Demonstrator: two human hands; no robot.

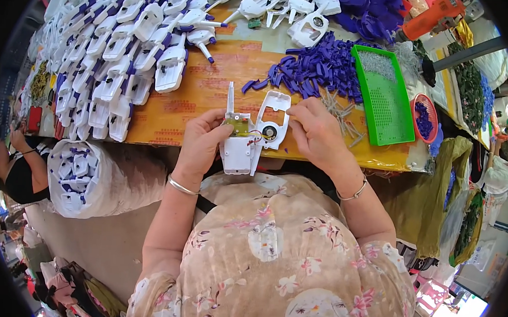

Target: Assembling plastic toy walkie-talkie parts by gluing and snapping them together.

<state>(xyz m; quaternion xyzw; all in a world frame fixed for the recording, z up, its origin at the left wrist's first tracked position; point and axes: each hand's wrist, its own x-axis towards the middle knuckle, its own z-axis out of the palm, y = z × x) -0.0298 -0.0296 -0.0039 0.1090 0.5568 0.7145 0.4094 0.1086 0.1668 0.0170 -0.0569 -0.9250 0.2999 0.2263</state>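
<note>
My left hand grips a white plastic housing by its left side, thumb near a green circuit board seated inside. Thin wires run from the board to a round black speaker in a second white half shell, which lies opened out on the right. At that half shell's right edge, my right hand has its thumb and fingers bent in, fingertips against the rim. Whether something small sits between those fingertips is hidden. Both pieces are held over the table's front edge.
Stacked white housings with purple parts cover the table's left. Purple plastic strips lie heaped beyond my right hand, beside a green tray holding small metal pieces. A red basket, an orange power tool and a filled sack stand around.
</note>
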